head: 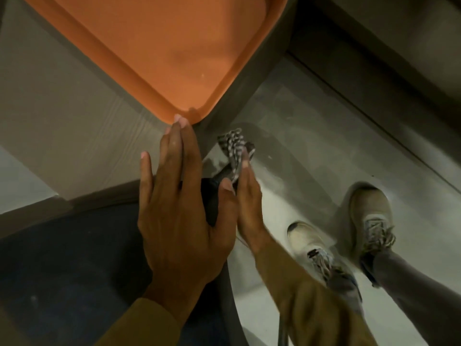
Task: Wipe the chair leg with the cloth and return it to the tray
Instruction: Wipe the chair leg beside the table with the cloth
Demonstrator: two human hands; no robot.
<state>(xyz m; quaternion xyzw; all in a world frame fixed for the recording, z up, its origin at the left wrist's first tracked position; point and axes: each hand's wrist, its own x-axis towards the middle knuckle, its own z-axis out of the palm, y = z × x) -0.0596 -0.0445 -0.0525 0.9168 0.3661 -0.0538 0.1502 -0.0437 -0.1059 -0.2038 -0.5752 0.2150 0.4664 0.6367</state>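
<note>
Your right hand (245,196) is down below the table edge, and it holds the checkered cloth (234,148) against a dark, slanted bar — I judge this to be the chair leg (225,172). The cloth sits just beyond your fingertips, bunched, with its free end pointing away from you toward the table corner. The leg seems to run from the dark chair seat (74,258) near you down and away toward the floor (311,136), so the wiping stroke should follow this line. Most of the leg is hidden by your hands.

The fingers of the right hand are stretched out and close together, with the cloth pinched between them and the thumb; how firmly, I cannot tell.

Your left hand (179,203) lies flat and spread — it holds nothing. Its palm rests over the front of the seat and its longest fingers (178,126) touch the rim of the orange tray (154,96) on the table (62,116). The tray is above and ahead of the cloth, so the return will be a lift up and forward. The right hand, which has the cloth, is also well placed for this.
</note>
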